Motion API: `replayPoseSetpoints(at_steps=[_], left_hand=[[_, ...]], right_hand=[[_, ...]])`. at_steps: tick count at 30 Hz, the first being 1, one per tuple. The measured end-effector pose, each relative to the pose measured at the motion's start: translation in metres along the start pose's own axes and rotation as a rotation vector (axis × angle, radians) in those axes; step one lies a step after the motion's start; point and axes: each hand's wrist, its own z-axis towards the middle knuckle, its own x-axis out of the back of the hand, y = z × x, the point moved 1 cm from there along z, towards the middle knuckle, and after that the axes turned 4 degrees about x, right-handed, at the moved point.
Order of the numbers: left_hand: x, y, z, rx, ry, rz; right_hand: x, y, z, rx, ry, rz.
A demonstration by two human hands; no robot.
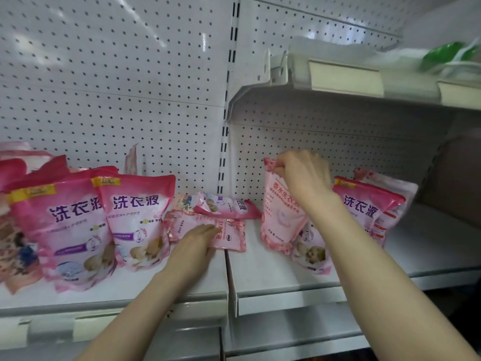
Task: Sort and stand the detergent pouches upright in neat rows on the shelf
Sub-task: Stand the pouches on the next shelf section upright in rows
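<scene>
I take the upright slotted post (226,142) in the shelf's back wall as my landmark. Just right of it my right hand (303,175) is clenched on the top seam of a pale pink floral pouch (279,212), holding it upright on the shelf (273,272), with a pouch showing a printed toy animal (309,251) leaning against its right side. Further right, two more pouches (369,207) lean back. The forearm reaches in from the lower right, wrist bent down over the seam.

At the foot of the post, slightly left, my left hand (195,241) lies flat and released, palm down, on a flat pink pouch (205,230); another flat pouch (229,207) sits behind it. Left of the post two large pink pouches (104,220) already stand side by side.

I judge these refill bags soft and sloshy, with some weight low down and a slick film skin; they will slump unless the base is spread. The stiff sealed top edge looks the safest place to pinch, lifting straight up so the liquid settles.
</scene>
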Motion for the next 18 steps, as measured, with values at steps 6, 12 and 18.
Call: replayPoseSetpoints(at_steps=[6,12,18], left_hand=[[-0.009,0.000,0.016,-0.017,-0.048,0.218],[-0.005,0.007,0.028,0.129,0.025,0.293],[0.025,0.025,0.038,0.234,0.360,-0.122]], right_hand=[[-0.019,-0.003,0.001,0.025,-0.110,-0.077],[-0.024,-0.025,-0.031,0.134,0.090,-0.095],[-0.058,-0.040,-0.067,0.143,-0.104,0.304]])
